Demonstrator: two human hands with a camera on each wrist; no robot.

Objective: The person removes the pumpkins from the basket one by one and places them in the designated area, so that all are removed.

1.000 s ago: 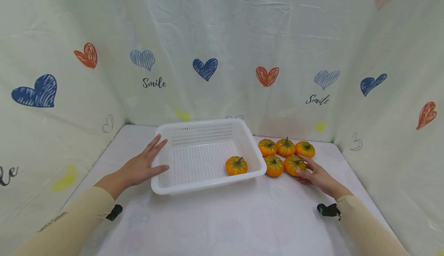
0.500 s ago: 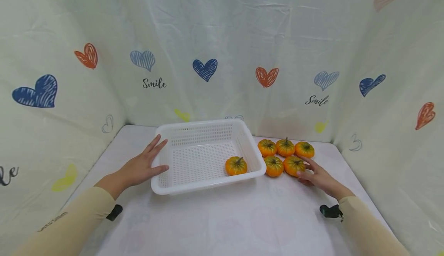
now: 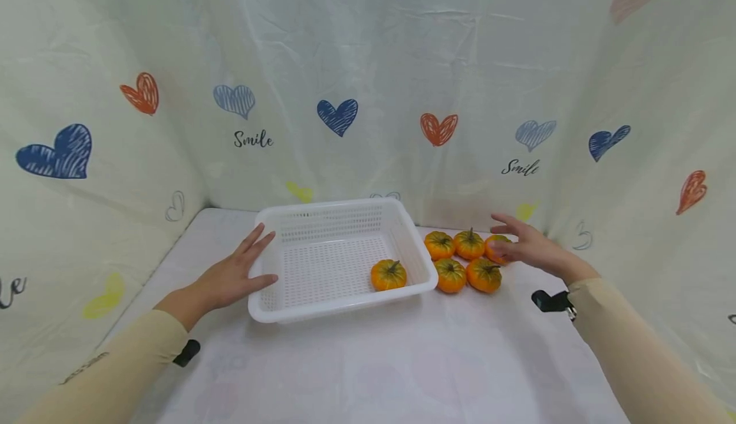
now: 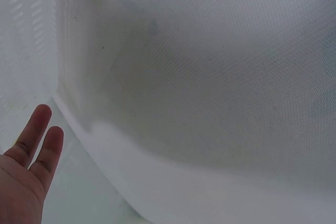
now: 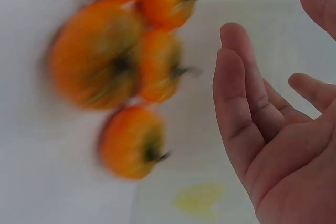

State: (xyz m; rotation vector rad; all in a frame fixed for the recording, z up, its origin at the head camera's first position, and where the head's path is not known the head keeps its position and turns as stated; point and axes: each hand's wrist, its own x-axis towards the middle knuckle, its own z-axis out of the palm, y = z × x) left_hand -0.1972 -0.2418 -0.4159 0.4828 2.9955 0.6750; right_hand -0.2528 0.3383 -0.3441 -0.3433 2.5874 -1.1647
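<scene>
A white plastic basket [image 3: 342,271] with slotted walls stands on the table. One small orange-and-green pumpkin [image 3: 388,275] lies inside it, near its right front corner. At the basket's left rim is my left hand [image 3: 230,277], fingers straight and spread; it appears to touch the rim. Right of the basket, several pumpkins [image 3: 450,276] sit in two rows. My right hand [image 3: 531,248] is raised over the back right pumpkin [image 3: 496,245], partly hiding it. The right wrist view shows that hand [image 5: 294,145] with fingers extended, holding nothing, apart from the blurred pumpkins [image 5: 97,56].
A white cloth covers the table [image 3: 368,366]. Pale curtains [image 3: 368,47] printed with hearts rise close behind it and along both sides. The basket's back rim lies near the rear curtain.
My right hand has left the front right pumpkin and risen up and back, its fingers now straighter. That pumpkin stays in its row. The left hand and basket have not visibly moved.
</scene>
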